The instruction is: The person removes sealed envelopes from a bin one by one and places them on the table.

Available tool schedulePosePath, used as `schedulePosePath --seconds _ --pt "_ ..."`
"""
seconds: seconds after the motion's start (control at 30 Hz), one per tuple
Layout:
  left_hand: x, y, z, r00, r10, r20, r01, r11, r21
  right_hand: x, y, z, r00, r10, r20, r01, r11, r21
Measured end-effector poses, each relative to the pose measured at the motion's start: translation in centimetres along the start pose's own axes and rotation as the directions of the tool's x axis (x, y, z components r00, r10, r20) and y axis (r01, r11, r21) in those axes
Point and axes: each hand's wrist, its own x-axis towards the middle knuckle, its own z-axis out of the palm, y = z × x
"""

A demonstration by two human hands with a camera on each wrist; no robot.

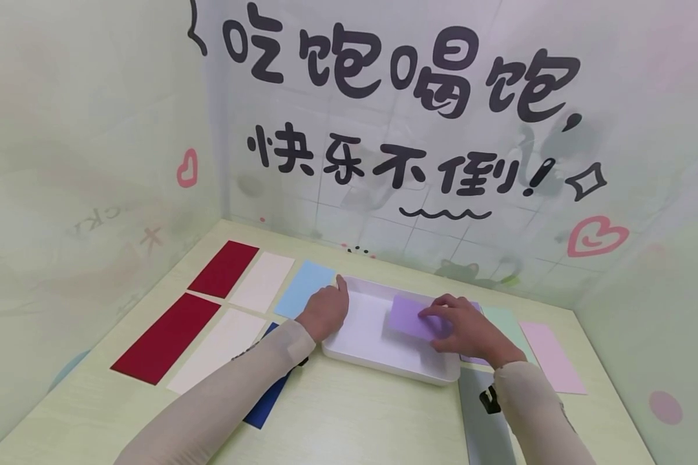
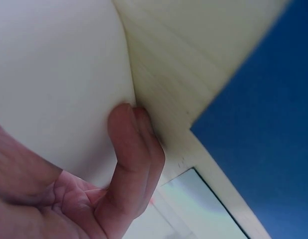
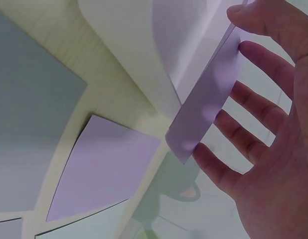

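Observation:
A shallow white tray (image 1: 372, 361) sits on the table, and my left hand (image 1: 328, 310) grips its left end. In the left wrist view, curled fingers (image 2: 129, 144) press against the outside of the tray wall (image 2: 59, 74). My right hand (image 1: 462, 326) pinches a purple card (image 1: 407, 316) over the right part of the tray. The right wrist view shows this card (image 3: 206, 99) tilted between the thumb and the fingertips (image 3: 201, 152). Another purple card (image 3: 104, 169) lies flat beside the tray's right end, partly hidden by my right hand in the head view.
Left of the tray lie dark red cards (image 1: 165, 339), pale pink cards (image 1: 262, 281), a light blue card (image 1: 302, 287) and a dark blue card (image 1: 264, 410). To the right are a grey card (image 1: 485, 426), a mint card (image 1: 503, 323) and a pink card (image 1: 552, 355). Printed curtains enclose the table.

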Motion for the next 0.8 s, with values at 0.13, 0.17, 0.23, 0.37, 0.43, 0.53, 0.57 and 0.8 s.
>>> schedulePosePath --seconds 0.13,0.17,0.23,0.37,0.43,0.53,0.57,0.8 --pt "0.0 0.0 0.0 1.0 0.005 -0.011 -0.005 1.0 0.001 -0.3 0.4 0.1 1.0 0.002 -0.008 -0.002 1.0 -0.007" --pt "0.0 0.0 0.1 1.0 0.006 -0.012 -0.006 1.0 0.001 -0.4 0.4 0.1 1.0 -0.001 -0.012 0.001 1.0 -0.009" --pt "0.0 0.0 0.1 1.0 0.007 -0.013 -0.007 1.0 -0.002 -0.5 0.5 0.1 1.0 -0.009 -0.024 0.008 1.0 -0.011" --pt "0.0 0.0 0.1 1.0 0.007 -0.018 -0.008 1.0 -0.01 -0.9 0.7 0.1 0.999 -0.019 -0.043 0.018 1.0 -0.006" --pt "0.0 0.0 0.0 1.0 0.009 -0.018 -0.009 1.0 -0.009 -1.1 0.8 0.1 0.999 -0.015 -0.045 0.015 1.0 -0.005" --pt "0.0 0.0 0.0 1.0 0.01 -0.014 -0.01 1.0 -0.005 -1.4 1.0 0.1 0.999 -0.01 -0.045 0.01 1.0 -0.01" --pt "0.0 0.0 0.0 1.0 0.009 -0.014 -0.009 1.0 -0.007 -1.5 1.1 0.1 0.999 -0.007 -0.045 0.006 1.0 -0.013" --pt "0.0 -0.1 0.0 1.0 0.005 -0.014 -0.005 1.0 -0.01 -2.4 1.8 -0.2 0.998 0.036 -0.041 -0.037 0.999 -0.024"
